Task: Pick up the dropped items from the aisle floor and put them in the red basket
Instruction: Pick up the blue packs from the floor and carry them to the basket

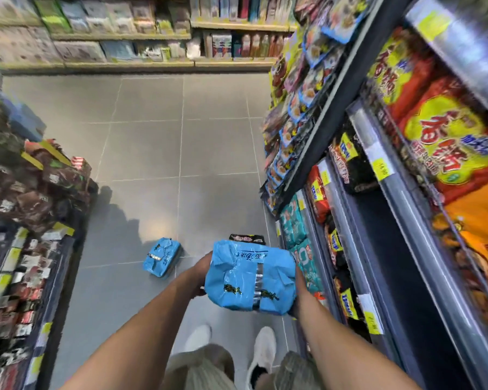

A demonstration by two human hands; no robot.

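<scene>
The person is holding a blue packet (250,277) between both hands, the left hand (202,273) gripping its left edge and the right hand (300,291) its right edge. It looks soft, so pressing evenly from both sides is wise. The red basket is not in view. A second blue packet (161,257) and a dark packet (246,238) are lying on the floor (152,136), between the shelves (350,220).

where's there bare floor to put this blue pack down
Bare grey floor runs up the aisle between the left shelves and right shelves. It is crowded near the feet: a blue pack and a dark pack lie there.
</scene>
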